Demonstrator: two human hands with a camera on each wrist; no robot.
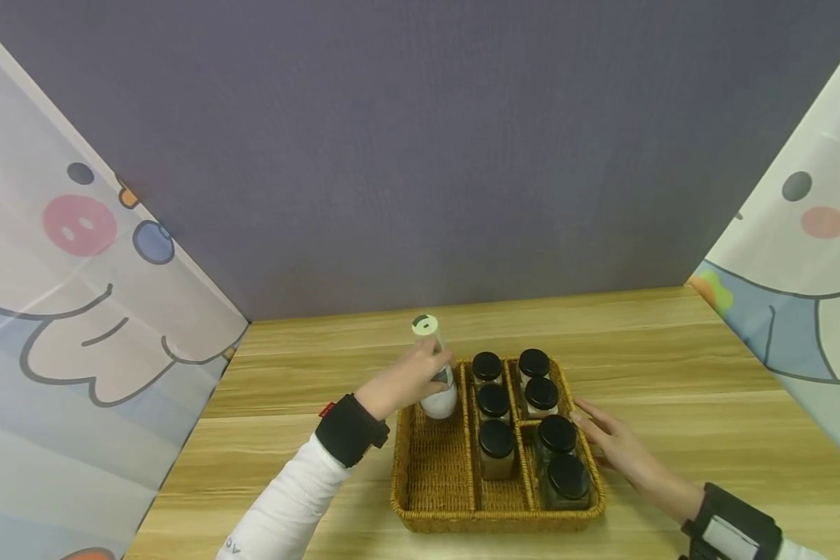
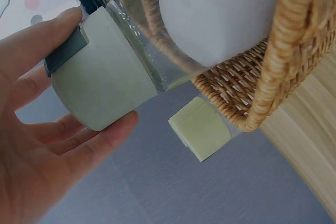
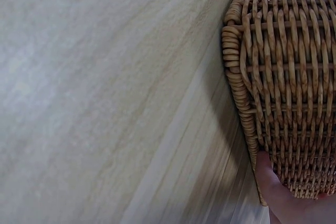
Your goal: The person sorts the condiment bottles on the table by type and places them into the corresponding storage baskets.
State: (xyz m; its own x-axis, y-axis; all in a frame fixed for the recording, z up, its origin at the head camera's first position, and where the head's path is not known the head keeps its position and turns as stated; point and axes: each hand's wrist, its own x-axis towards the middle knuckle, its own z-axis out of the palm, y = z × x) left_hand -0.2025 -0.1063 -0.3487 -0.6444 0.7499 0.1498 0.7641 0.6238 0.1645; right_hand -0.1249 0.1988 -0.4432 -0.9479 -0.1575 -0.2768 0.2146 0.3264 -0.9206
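Note:
My left hand (image 1: 409, 381) is over the left compartment of a woven basket (image 1: 434, 517). In the left wrist view its thumb and fingers hold the pale green cap (image 2: 107, 72) of a clear bottle, which has a dark tab on it. White contents (image 2: 218, 14) show beyond the clear wall. A second pale green cap (image 2: 202, 129) appears past the basket's corner, and the head view has a pale cap (image 1: 425, 325) beyond my left hand. At the basket's right side, my right hand (image 1: 619, 443) rests its extended fingers against the wall and rim; part of it is hidden.
Several jars with black lids (image 1: 496, 439) stand in the middle and right compartments. The basket is on a wood-grain table (image 1: 308, 365). A grey panel (image 1: 420, 171) rises behind, with cartoon-printed panels (image 1: 77, 311) at both sides.

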